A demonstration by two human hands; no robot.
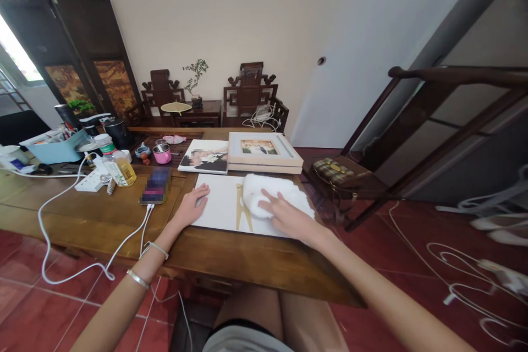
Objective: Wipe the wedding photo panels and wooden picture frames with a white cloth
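Note:
A flat white board (218, 203) lies on the wooden table in front of me, with gold strips (239, 206) forming a narrow upside-down V on it. My left hand (193, 204) lies on the board's left edge, fingers loosely stretched out and holding nothing. On the right half of the board is a bunched, fluffy white cloth (297, 192). My right hand (284, 214) presses on this cloth, its fingers bent into it. Part of the cloth and the board's right side are hidden under that hand.
Behind the board are a photo panel (202, 157) and stacked framed pictures (264, 162). To the left stand a phone (155, 186) on a cable, an oil-coloured bottle (126, 170), a pink cup (162, 154) and a blue bin (61, 148). A chair (371, 176) holding a bag stands right.

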